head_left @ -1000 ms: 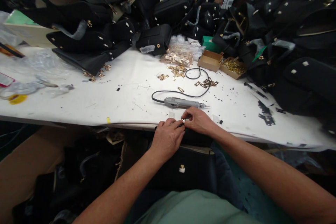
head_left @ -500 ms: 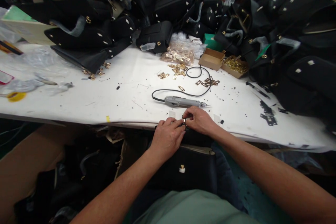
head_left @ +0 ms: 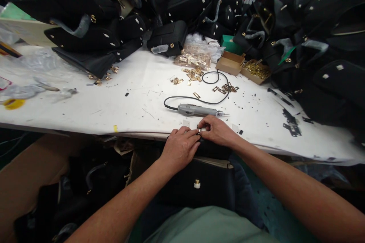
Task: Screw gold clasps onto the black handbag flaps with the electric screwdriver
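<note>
A black bag (head_left: 182,188) with a small gold clasp and a white wrapped bit on its front rests between my lap and the table's edge. Its upper part lies under my hands. My left hand (head_left: 181,146) is closed on the bag's upper part, with the fingertips against a small shiny metal plate (head_left: 199,130). From the other side, my right hand (head_left: 215,131) pinches that plate between thumb and fingers. My fingers cover most of the plate. Just beyond my hands lies a grey electric screwdriver (head_left: 196,110), its tip pointing right.
Gold plates (head_left: 194,74) and darker frames (head_left: 225,89) lie loose beyond the black cable (head_left: 194,98). Behind them are an open cardboard box (head_left: 230,63) and a box of small gold parts (head_left: 256,70). Black bags (head_left: 168,38) crowd the table's back. Black scraps (head_left: 292,123) lie right.
Both hands stay at the metal plate, with only a very slight shift of the fingers. The whole view has moved a little; the screwdriver lies where it was.
</note>
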Available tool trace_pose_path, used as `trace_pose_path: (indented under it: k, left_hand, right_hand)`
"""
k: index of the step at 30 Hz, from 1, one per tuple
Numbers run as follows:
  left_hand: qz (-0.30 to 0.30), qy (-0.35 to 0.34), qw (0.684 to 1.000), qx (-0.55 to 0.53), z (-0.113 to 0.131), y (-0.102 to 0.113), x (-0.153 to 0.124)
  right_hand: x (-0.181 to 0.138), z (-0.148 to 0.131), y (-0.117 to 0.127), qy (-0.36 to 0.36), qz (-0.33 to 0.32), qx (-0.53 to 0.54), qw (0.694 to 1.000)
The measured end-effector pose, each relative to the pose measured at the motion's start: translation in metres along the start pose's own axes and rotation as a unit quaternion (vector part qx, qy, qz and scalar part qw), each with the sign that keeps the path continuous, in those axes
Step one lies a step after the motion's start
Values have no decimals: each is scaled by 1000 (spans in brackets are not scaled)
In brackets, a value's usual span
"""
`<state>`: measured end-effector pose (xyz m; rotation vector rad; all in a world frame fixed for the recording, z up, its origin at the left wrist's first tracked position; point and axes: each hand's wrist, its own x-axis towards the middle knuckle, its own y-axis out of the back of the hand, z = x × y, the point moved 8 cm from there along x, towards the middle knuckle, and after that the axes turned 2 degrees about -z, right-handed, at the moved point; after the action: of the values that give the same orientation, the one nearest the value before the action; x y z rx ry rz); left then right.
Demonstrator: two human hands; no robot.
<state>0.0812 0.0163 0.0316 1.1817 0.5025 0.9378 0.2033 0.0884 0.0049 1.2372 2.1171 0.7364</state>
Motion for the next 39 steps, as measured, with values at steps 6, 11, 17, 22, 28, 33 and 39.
trace_pose_path:
  k: [6,11,17,22,28,33,39]
  left_hand:
    - [-51,-26,998,13,-3,1,9]
    - [-84,-40,995,42,-2,4,16]
    - [-42,-31,998,27,-4,3,9]
    - [-43,-34,998,32,-2,1,7]
    - [-54,-40,997,41,-1,5,11]
    - [-66,-37,996,44,0,6,13]
    - [-77,-35,996,39,-1,6,16]
  right_hand:
    - [3,-3,-2,-15,-6,-20,1000]
    - [3,0,-1,-32,-1,-26,999]
    - [2,6,1,-34,10,13,999]
    - [2,0,4,-10,6,0,1000]
    - [3,-2,6,6,6,4,1000]
    - [7,1,8,4,22,18,1000]
    - [9,4,7,-11,45,-1,999]
